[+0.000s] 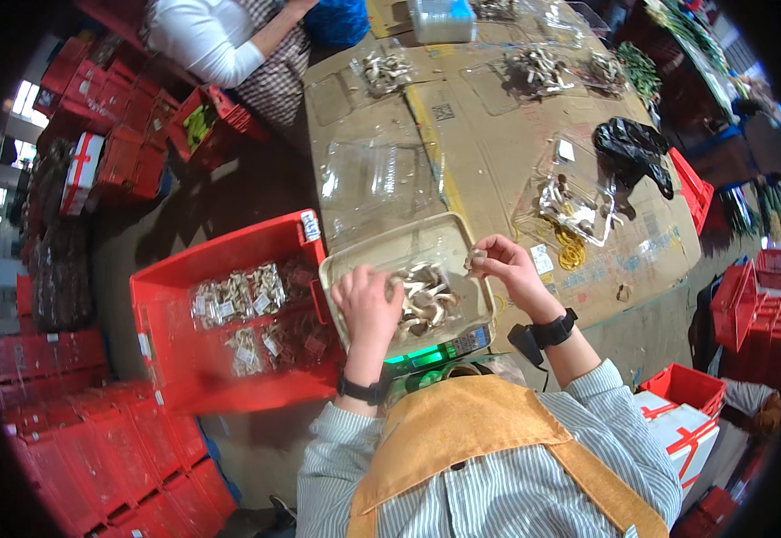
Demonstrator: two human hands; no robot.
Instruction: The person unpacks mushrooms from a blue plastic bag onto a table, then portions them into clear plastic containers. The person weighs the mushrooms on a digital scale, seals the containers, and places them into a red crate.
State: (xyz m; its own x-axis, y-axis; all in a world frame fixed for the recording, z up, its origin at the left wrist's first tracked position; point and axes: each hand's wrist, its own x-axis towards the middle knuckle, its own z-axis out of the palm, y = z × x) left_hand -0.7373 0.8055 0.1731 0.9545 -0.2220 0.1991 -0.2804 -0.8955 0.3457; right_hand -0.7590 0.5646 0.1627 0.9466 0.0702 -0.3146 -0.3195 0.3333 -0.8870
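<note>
A cream plastic tray (444, 227) sits in front of me, with a heap of pale-stemmed mushrooms (428, 300) in a clear plastic container inside it. Over the tray's left side, my left hand (368, 303) is closed with bent fingers, and a brownish mushroom cap shows at its fingertips beside the heap. At the tray's right rim my right hand (514, 272) pinches a small mushroom (475, 259) between thumb and fingers, lifted apart from the heap. Under the tray's near edge glows the green display of a scale (428, 358).
To the left, a red crate (179, 372) holds several packed mushroom containers. Empty clear containers (377, 179) and mushroom-filled ones (577, 208) lie on the cardboard-covered table (498, 170). Yellow bands (571, 251) and a black plastic bag (632, 152) are at right. Another person (229, 54) stands far left.
</note>
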